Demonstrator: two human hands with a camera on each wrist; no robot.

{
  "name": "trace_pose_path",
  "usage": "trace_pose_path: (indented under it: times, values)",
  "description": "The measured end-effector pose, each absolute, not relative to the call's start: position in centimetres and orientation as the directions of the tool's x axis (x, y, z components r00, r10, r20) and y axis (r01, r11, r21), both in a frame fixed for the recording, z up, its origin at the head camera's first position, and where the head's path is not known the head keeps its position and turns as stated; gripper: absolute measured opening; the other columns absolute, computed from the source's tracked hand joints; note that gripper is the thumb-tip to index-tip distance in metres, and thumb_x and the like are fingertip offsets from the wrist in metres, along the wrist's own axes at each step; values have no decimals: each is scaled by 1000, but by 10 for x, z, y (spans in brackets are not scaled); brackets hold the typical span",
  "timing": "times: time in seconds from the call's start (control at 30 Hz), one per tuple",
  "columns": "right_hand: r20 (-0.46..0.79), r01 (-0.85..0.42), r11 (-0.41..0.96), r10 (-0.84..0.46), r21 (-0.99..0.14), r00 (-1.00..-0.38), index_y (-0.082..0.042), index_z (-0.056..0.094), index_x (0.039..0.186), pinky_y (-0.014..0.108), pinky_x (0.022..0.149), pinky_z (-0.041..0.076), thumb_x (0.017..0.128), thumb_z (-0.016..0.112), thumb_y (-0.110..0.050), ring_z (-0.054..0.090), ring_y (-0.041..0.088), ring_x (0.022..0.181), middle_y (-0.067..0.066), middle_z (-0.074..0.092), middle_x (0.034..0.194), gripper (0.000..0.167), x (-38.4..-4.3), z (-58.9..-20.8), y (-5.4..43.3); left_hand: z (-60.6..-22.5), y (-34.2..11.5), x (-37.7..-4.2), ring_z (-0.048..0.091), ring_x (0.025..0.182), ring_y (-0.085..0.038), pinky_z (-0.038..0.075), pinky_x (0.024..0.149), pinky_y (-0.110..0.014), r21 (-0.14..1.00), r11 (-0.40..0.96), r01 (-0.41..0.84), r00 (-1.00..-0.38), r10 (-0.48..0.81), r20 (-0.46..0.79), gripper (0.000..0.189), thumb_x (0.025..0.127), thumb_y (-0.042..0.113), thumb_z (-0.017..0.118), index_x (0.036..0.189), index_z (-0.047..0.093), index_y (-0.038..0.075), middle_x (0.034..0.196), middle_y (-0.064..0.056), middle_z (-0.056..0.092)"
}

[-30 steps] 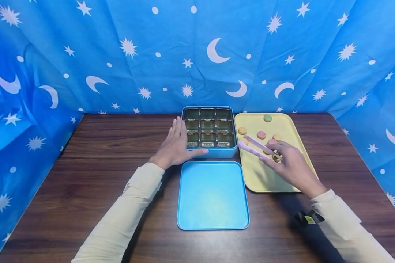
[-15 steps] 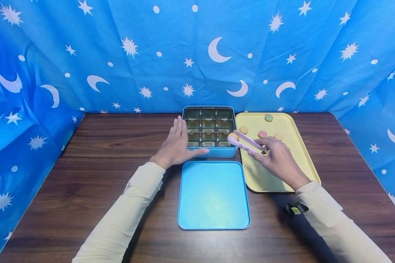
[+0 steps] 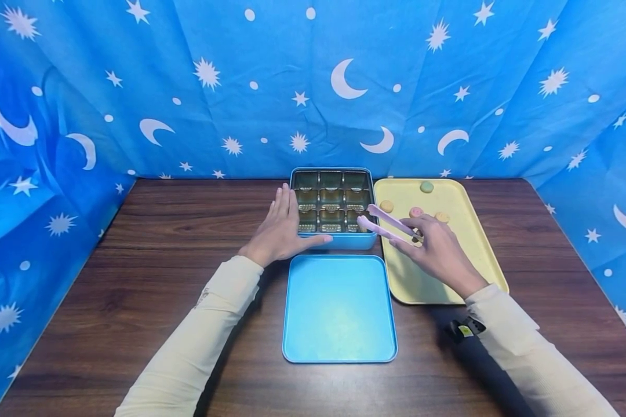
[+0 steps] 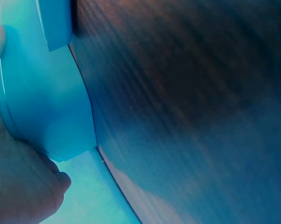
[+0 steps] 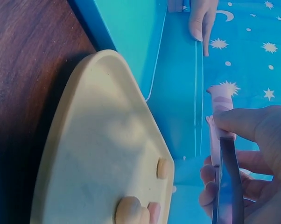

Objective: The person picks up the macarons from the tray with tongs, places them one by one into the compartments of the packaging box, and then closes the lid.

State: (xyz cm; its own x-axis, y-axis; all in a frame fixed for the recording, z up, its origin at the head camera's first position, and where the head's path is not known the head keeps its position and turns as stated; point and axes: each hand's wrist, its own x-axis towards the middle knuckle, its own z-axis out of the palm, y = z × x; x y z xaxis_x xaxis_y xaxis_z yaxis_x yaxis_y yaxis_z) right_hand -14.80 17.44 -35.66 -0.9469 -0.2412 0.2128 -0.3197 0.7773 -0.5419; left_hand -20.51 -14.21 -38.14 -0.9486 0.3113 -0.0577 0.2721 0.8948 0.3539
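Observation:
A blue square tin (image 3: 339,242) with a gold divided insert stands at the back middle. My left hand (image 3: 275,229) rests against it, straight fingers along its left side and thumb across the front. My right hand (image 3: 443,250) holds tongs (image 3: 391,220) with pink tips, seen along the right hand in the right wrist view. The tips are spread above the tin's front right compartment, with nothing showing between them; they partly cover that compartment. Under the right hand lies a yellow tray (image 3: 456,278) with a yellow macaron (image 3: 386,206), a pink macaron (image 3: 415,212) and a green macaron (image 3: 426,187).
A light blue lid (image 3: 339,310) lies flat on the dark wooden table (image 3: 188,220), in front of the tin. Another yellowish macaron (image 3: 441,216) sits by my right hand. A blue star-and-moon cloth (image 3: 271,104) hangs along the table's back and sides.
My right hand has moved left from the tray to the tin, carrying a yellow macaron in the tongs. The tips have since spread and the macaron has left them. My left hand has stayed put.

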Motion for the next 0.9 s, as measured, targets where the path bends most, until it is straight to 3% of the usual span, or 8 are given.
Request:
trace_pose_path:
  times: [0.4,0.57,0.9]
  values:
    - [235,-282,800,-181,-530,-955,9,67,123,38,65,47,92,77,-19,59,32,85,24,68,104,43,-135,-351,207,-382,-143,-205,-15,153,-31,2,124,-45,361,896,258,-950,303,-71,136,77,90,51,160,-3,-3,167,-19,-16]
    - [222,-248,811,-150,-530,-963,8,66,127,34,60,47,93,77,-24,60,33,87,25,68,110,48,-127,-350,225,-382,-143,-205,-15,153,-31,2,124,-45,359,896,262,-949,306,-71,137,76,90,51,160,-4,-3,167,-19,-16]
    - [219,-229,842,-136,-488,-966,12,68,119,33,58,44,91,79,-21,60,30,79,24,69,99,45,-109,-359,250,-381,-142,-206,-17,153,-29,3,124,-45,363,894,263,-949,308,-70,136,77,90,51,160,-4,-3,167,-20,-14]
